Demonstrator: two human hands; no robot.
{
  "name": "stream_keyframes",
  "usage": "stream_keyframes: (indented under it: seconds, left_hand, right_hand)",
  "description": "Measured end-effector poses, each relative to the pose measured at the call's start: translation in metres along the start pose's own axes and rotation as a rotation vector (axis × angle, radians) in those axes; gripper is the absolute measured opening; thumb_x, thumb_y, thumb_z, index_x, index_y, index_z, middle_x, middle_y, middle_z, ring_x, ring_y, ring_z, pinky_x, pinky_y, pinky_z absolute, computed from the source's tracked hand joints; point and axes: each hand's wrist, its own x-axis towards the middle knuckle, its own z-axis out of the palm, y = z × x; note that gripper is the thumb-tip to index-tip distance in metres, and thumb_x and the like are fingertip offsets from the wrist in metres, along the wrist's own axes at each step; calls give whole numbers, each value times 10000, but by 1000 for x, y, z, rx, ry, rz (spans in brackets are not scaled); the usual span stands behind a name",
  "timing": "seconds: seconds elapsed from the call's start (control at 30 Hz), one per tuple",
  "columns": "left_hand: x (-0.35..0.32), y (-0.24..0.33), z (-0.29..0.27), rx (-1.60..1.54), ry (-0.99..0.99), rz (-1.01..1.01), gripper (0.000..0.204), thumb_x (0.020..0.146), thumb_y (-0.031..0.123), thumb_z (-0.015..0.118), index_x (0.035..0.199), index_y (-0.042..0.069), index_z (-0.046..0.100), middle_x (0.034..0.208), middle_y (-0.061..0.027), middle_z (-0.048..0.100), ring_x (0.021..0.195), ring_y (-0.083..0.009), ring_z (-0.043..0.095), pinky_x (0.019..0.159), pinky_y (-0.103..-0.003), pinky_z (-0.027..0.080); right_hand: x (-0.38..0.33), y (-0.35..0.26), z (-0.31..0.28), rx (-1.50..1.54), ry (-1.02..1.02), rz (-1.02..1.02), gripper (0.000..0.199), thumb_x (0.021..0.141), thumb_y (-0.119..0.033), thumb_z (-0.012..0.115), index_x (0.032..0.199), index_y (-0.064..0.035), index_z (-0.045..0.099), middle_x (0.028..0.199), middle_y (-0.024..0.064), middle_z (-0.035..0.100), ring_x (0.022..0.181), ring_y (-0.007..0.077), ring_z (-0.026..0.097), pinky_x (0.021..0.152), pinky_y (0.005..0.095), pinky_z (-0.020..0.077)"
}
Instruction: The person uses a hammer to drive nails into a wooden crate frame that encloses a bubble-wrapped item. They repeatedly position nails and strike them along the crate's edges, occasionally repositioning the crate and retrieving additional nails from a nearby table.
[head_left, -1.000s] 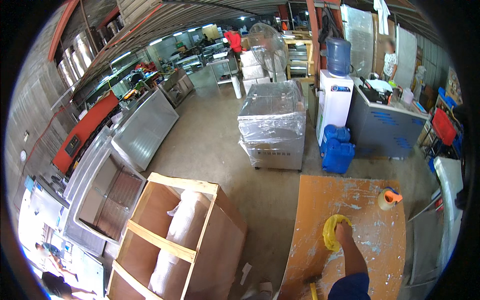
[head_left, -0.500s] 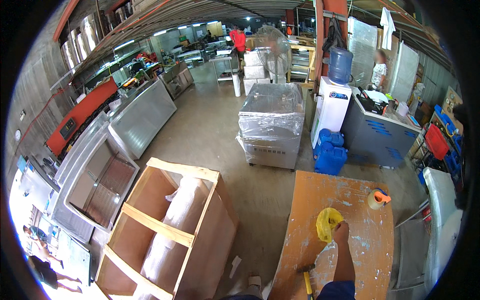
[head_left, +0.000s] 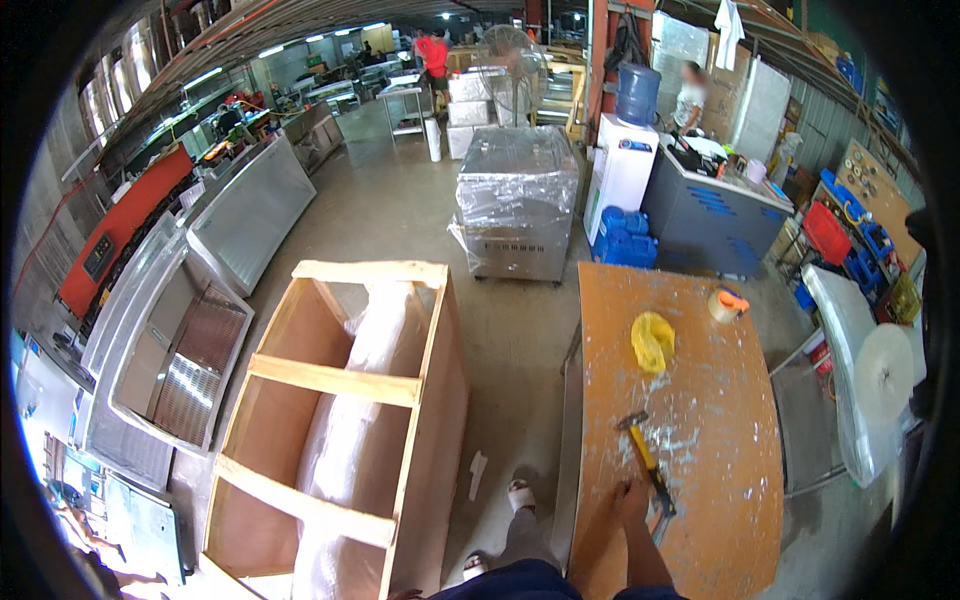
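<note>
My right hand (head_left: 632,500) is low over the brown tabletop (head_left: 720,440), its fingers curled in; whatever they hold, if anything, is hidden. Right beside it lies a hammer (head_left: 645,448) with a yellow and black handle, its head pointing away from me. A small grey and orange piece (head_left: 660,524) shows by the handle's end. Farther up the table sits a crumpled yellow plastic bag (head_left: 653,341). An orange tape dispenser with a roll of tape (head_left: 727,305) is near the far right corner. Only a dark sliver of what seems my left hand (head_left: 405,594) shows at the lower edge; its fingers are hidden.
On my left stands an open wooden crate (head_left: 335,380) with a plastic-wrapped roll (head_left: 345,450) inside. A wrapped steel cabinet (head_left: 517,205), blue jugs (head_left: 624,240) and a water dispenser (head_left: 625,170) stand beyond the table. Two people are in the background.
My right hand has left the yellow bag and come back toward me, beside the hammer. The view has shifted, showing more of the near table and my feet.
</note>
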Motion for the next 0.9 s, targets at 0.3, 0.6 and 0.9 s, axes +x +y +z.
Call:
stream_keyframes:
  seconds: [0.3, 0.6, 0.9]
  left_hand:
    - [-103, -89, -22, -36, 122, -2, 308, 928, 313, 679, 1028, 29, 746, 989, -179, 732, 995, -297, 702, 982, -456, 490]
    - [-69, 33, 43, 120, -36, 746, 221, 903, 152, 673, 1074, 13, 689, 947, -179, 715, 943, -317, 704, 838, -405, 539]
    - [-46, 203, 164, 768, 161, 1564, 536, 858, 128, 642, 1390, 167, 582, 1153, -106, 651, 983, -286, 659, 897, -358, 518]
  right_hand:
    - [12, 47, 29, 239, 204, 128, 175, 796, -153, 779, 861, -11, 699, 796, 167, 696, 742, 348, 667, 706, 427, 534]
    - [21, 106, 38, 778, 448, 125, 250, 887, -223, 762, 908, 14, 684, 783, 103, 701, 706, 195, 646, 648, 354, 519]
    - [-114, -34, -108, 1190, -670, 51, 360, 949, -339, 696, 834, -7, 616, 649, 36, 596, 598, 116, 556, 561, 299, 445]
